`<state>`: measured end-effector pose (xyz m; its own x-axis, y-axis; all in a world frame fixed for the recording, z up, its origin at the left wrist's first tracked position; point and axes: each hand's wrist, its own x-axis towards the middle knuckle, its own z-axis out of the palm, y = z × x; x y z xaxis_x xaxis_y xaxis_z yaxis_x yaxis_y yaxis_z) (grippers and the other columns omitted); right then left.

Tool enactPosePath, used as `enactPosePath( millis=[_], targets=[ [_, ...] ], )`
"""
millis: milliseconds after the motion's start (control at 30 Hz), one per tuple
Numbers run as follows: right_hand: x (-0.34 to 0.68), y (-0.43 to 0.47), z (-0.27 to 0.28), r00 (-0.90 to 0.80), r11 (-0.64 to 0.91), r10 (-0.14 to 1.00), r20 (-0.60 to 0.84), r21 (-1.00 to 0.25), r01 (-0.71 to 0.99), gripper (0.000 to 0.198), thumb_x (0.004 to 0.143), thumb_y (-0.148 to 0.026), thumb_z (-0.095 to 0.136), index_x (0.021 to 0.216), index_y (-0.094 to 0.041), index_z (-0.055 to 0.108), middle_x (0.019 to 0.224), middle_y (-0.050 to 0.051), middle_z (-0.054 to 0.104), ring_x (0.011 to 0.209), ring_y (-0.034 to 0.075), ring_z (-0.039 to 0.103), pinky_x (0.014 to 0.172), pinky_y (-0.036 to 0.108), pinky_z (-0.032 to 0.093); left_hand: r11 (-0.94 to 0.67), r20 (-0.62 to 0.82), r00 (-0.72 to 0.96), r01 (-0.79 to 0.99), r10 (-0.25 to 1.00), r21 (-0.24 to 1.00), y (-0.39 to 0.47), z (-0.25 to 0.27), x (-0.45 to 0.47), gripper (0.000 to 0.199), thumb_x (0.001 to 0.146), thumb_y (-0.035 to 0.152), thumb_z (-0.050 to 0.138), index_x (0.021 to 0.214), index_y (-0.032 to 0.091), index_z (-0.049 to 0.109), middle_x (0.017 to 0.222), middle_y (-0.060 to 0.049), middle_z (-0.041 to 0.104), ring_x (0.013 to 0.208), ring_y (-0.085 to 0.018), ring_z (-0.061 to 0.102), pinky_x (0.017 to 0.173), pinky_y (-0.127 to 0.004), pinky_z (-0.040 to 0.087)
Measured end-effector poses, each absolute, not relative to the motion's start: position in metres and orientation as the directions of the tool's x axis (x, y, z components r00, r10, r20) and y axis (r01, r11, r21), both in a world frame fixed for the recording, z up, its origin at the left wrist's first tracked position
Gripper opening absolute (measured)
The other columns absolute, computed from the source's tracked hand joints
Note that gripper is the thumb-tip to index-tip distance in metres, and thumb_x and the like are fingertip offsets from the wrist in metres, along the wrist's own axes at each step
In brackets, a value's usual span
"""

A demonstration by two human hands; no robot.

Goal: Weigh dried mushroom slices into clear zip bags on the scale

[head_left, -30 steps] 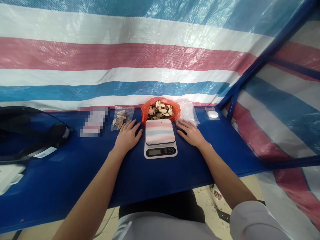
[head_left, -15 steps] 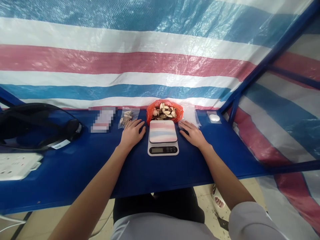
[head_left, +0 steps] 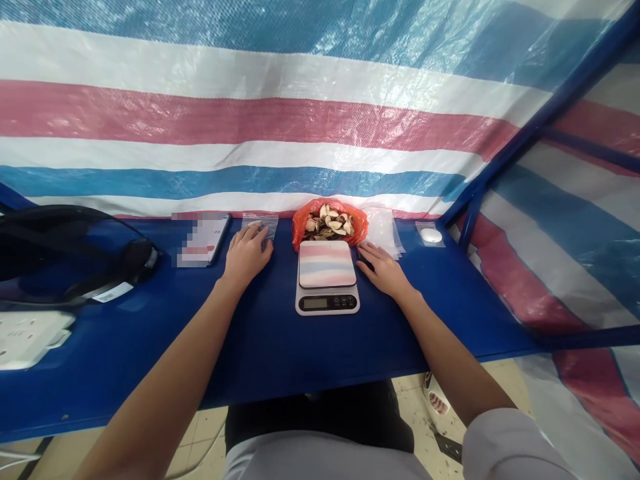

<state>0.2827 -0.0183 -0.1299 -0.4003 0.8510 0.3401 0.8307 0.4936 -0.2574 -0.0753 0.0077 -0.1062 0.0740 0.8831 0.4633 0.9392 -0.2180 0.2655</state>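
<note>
My left hand lies over a clear zip bag of dried pieces, hiding most of it; its fingers are spread, palm down. My right hand rests flat with fingers stretched, right of a digital kitchen scale and touching or just short of the stacked clear plastic bags. Nothing lies on the scale's striped plate, and its display looks blank. Behind the scale is an orange-red plastic bag, open at the top, full of dried sliced pieces that look like mushrooms.
A partly blurred phone lies left of my left hand. Further left are a black headset and a white power strip. At the right, a small white case sits on a clear bag. Striped sheeting rises behind the blue table.
My left hand has moved left, from the right edge of the zip bag to on top of it. The right hand stays almost in place. The view has shifted slightly.
</note>
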Motion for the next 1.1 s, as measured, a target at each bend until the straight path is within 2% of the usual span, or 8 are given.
enactPosePath(
  millis=[300,433,600,833,1100],
  targets=[
    [0.2848,-0.0188,-0.1310,-0.391,0.483,0.858,0.334,-0.266,0.834,0.046,0.103,-0.038,0.046,0.143,-0.021,0.060,0.150,0.010,0.056,0.144,0.030,0.048,0.121,0.054,0.039,-0.201,0.473,0.015,0.917,0.881,0.345,0.0075,-0.1173,-0.0802,0.044,0.093,0.026,0.045,0.129,0.011,0.066,0.146,-0.018,0.057,0.138,-0.034,0.049,0.118,-0.048,0.038],
    [0.2850,-0.0183,-0.1319,-0.392,0.483,0.859,0.330,-0.267,0.834,0.046,0.102,-0.037,0.046,0.141,-0.018,0.061,0.150,0.012,0.056,0.143,0.030,0.049,0.122,0.054,0.038,-0.157,0.446,-0.023,0.919,0.895,0.362,0.0090,-0.1176,-0.0827,0.043,0.093,0.024,0.044,0.126,0.011,0.068,0.138,-0.017,0.063,0.130,-0.034,0.055,0.115,-0.049,0.041],
    [0.2850,-0.0196,-0.1299,-0.384,0.477,0.862,0.330,-0.279,0.833,0.046,0.102,-0.037,0.047,0.143,-0.021,0.061,0.150,0.010,0.056,0.143,0.030,0.049,0.121,0.054,0.039,-0.154,0.445,-0.035,0.912,0.895,0.380,0.0075,-0.1174,-0.0808,0.040,0.094,0.025,0.045,0.123,0.015,0.071,0.137,-0.015,0.065,0.126,-0.036,0.056,0.111,-0.051,0.044],
    [0.2856,-0.0198,-0.1294,-0.391,0.484,0.860,0.327,-0.283,0.828,0.047,0.102,-0.038,0.046,0.144,-0.022,0.059,0.150,0.011,0.056,0.143,0.031,0.049,0.121,0.055,0.038,-0.140,0.454,-0.057,0.910,0.889,0.389,0.0044,-0.1133,-0.0799,0.036,0.093,0.026,0.047,0.112,0.018,0.076,0.126,-0.012,0.072,0.114,-0.034,0.062,0.100,-0.047,0.050],
    [0.2834,-0.0228,-0.1245,-0.390,0.499,0.845,0.366,-0.277,0.821,0.045,0.102,-0.035,0.046,0.139,-0.018,0.063,0.147,0.011,0.059,0.141,0.029,0.052,0.120,0.050,0.042,-0.161,0.509,-0.110,0.873,0.854,0.460,0.0012,-0.1084,-0.0800,0.029,0.093,0.027,0.051,0.102,0.018,0.077,0.110,-0.013,0.076,0.101,-0.030,0.067,0.093,-0.041,0.052]
  ],
)
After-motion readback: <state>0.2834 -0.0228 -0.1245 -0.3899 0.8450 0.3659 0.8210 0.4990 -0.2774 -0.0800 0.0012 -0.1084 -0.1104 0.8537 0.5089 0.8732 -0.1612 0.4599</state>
